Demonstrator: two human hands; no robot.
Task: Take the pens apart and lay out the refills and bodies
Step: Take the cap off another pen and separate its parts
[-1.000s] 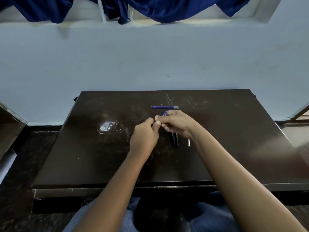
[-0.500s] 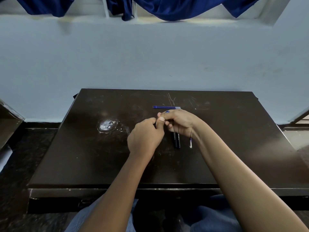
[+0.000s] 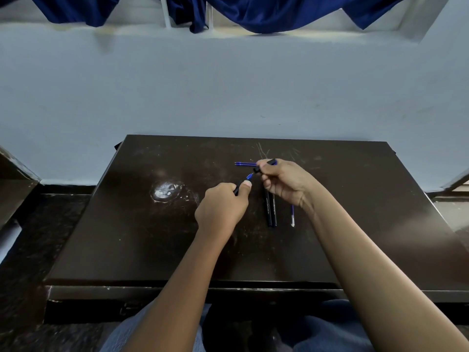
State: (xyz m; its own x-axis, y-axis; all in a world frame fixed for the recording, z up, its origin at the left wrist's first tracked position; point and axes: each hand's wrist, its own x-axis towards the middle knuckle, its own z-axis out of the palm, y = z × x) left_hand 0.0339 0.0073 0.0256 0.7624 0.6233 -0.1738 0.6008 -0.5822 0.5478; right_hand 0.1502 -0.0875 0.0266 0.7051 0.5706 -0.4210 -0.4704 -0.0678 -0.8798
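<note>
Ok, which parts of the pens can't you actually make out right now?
Head view:
- Pen piece in the left hand: mostly covered by the fingers.
- Black piece in the right hand: middle hidden by fingers.
- Refill on the desk: right end behind the right hand.
- Print on the two black bodies: too small to read.

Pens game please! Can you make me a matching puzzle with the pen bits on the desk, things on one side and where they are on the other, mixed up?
Things:
1. two black pen bodies
2. thin blue refill
3. blue refill
4. short black pen piece

Places:
A. pinched in the right hand
B. lying alone beside the right wrist
C. lying side by side between the hands
D. lying crosswise at the far end, behind the hands

Pairs: 1-C, 2-B, 3-D, 4-A
</note>
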